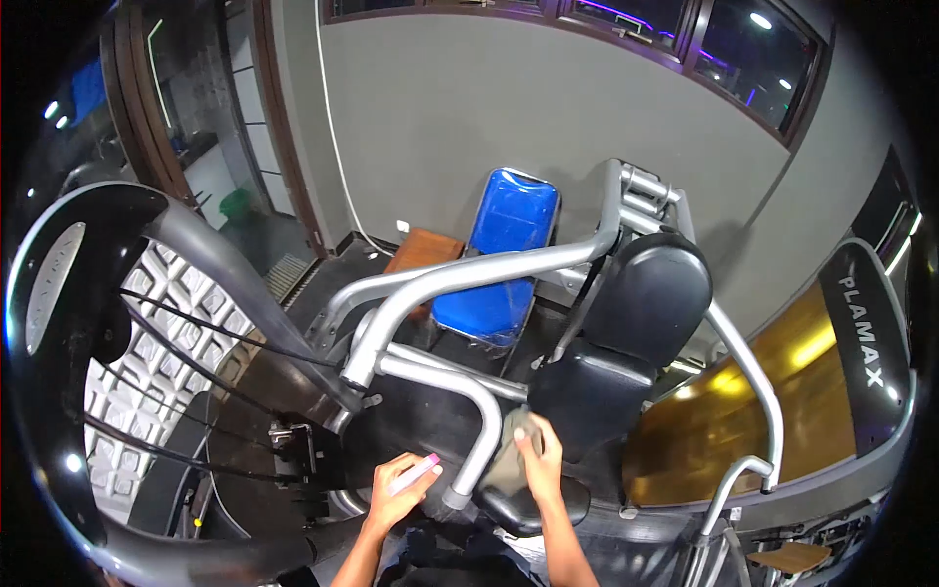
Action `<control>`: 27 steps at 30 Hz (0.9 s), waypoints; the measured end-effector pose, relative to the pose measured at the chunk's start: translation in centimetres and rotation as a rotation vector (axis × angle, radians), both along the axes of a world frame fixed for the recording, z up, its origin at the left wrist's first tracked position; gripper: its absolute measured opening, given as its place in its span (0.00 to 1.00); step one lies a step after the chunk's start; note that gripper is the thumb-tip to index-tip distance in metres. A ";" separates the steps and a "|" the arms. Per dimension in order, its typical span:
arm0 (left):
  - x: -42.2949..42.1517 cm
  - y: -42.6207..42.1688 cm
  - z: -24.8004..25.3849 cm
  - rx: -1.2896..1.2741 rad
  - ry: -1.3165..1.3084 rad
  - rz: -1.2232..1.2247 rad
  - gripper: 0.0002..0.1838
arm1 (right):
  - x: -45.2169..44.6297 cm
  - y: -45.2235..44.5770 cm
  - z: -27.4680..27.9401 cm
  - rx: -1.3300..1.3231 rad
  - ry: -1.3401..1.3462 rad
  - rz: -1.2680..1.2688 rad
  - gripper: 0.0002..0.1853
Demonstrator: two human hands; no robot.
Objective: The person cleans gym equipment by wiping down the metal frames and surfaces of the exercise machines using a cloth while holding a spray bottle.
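My left hand [389, 496] is closed around a slim white bottle-like item [416, 474] with a pink end; its exact kind is too small to tell. In my right hand [543, 463] is a grey-brown cloth [507, 464], gripped between thumb and fingers. The cloth hangs beside the curved silver tube [482, 416] of a gym machine. Just below it is a small black pad [562, 511], partly covered by my right wrist and the cloth; whether they touch cannot be made out.
Ahead to the right stands the machine's black seat [592, 386] and backrest [657, 293]. A blue bench [514, 215] leans near the grey wall. Black cables [205, 386] run at the left. A gold panel marked PLAMAX [743, 401] stands at the right.
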State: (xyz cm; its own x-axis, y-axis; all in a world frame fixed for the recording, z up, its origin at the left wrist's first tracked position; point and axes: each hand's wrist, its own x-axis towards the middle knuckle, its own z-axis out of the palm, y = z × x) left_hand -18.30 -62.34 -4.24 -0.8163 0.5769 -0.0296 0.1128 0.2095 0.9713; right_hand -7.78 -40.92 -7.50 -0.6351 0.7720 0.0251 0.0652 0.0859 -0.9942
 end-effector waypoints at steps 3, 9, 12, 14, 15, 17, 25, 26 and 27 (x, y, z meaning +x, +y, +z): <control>2.1 -0.6 -0.6 -0.045 -0.088 0.105 0.11 | -2.1 1.3 -0.8 -0.227 0.117 0.220 0.21; 6.0 -1.1 -2.2 -0.120 0.050 0.248 0.14 | 1.2 -3.0 -5.9 -0.707 0.132 0.252 0.25; 7.4 -0.6 -1.9 -0.135 -0.023 0.325 0.15 | 3.1 -4.3 -7.1 -0.767 0.057 0.431 0.29; 8.1 -0.3 -1.9 -0.142 -0.057 0.391 0.16 | 3.3 -4.0 -5.6 -0.740 0.029 0.340 0.20; 8.3 -0.3 -2.1 -0.178 -0.037 0.400 0.17 | 2.9 -3.2 -4.9 -0.699 0.058 0.321 0.21; 9.0 -0.4 -2.3 -0.198 -0.028 0.419 0.17 | 1.9 -1.0 -2.0 -0.520 0.081 0.286 0.21; 10.4 0.6 -4.0 -0.045 0.046 0.528 0.17 | -4.9 3.2 14.0 1.103 -0.148 0.851 0.20; 10.5 0.7 -4.2 -0.028 0.033 0.540 0.17 | -6.1 2.9 13.9 1.218 -0.288 0.965 0.18; 10.6 0.8 -4.4 -0.007 0.065 0.550 0.17 | -7.2 2.6 13.1 1.235 -0.299 0.980 0.18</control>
